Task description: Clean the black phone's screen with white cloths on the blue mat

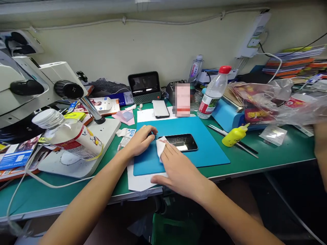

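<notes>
A black smartphone (187, 142) lies face up on a blue mat (209, 153), its glossy screen reflecting light. My right hand (180, 166) presses a folded white tissue (160, 146) over the phone's left end, fingers together and thumb out to the side. That end of the phone is covered by the tissue and fingers. Just left of it, my left hand (141, 139) rests at the mat's left side with curled fingers and the thumb close to them. Whether anything is between those fingertips is hidden.
A microscope (68, 89) and a tilted drink bottle (79, 139) stand left. Behind the mat are a white phone-shaped slab (160, 109) and a smart display (144, 86). On the right are a red-capped bottle (213, 93), a yellow squeeze bottle (233, 136), tweezers (245, 149) and a plastic bag (276, 98).
</notes>
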A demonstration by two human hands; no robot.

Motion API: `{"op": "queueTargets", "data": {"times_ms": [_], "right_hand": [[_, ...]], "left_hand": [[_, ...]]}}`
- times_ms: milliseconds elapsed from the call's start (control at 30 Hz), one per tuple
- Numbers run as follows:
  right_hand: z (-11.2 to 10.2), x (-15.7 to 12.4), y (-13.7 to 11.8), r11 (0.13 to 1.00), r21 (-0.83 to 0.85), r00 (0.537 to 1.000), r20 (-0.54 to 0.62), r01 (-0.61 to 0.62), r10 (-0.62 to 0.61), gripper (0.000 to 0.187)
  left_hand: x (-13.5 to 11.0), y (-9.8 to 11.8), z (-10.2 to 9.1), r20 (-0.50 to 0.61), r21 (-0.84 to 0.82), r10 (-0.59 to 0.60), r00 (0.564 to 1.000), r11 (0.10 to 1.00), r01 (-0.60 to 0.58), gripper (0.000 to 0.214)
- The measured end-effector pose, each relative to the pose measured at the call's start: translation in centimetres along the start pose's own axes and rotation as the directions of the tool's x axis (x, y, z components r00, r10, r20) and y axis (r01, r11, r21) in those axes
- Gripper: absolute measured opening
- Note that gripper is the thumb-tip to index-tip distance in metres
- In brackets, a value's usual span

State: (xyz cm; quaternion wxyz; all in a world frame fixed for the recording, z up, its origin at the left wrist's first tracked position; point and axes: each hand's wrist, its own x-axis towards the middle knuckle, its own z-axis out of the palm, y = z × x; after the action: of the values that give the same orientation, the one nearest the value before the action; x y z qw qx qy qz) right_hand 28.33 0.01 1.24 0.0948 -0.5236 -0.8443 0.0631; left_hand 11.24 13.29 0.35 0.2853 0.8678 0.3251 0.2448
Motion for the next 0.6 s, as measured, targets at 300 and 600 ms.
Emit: {"op": "queueTargets", "data": {"times_ms": [300,600], "right_hand": [[-1.2,-4.7,6.1,0.997,-0.044,0.997,0.025,-0.070,0.071,0.077],[-1.6,-5.9,11.4,0.972,0.098,0.942,-0.241,-0.215,0.233,0.039]], "left_hand": [[-0.2,0.4,-0.9,0.095,0.033,0.094,0.991,0.995,-0.098,0.031],[0.0,1.4,-0.6,0.211,0.141,0.140,0.967,0.975,-0.172,0.067]]}}
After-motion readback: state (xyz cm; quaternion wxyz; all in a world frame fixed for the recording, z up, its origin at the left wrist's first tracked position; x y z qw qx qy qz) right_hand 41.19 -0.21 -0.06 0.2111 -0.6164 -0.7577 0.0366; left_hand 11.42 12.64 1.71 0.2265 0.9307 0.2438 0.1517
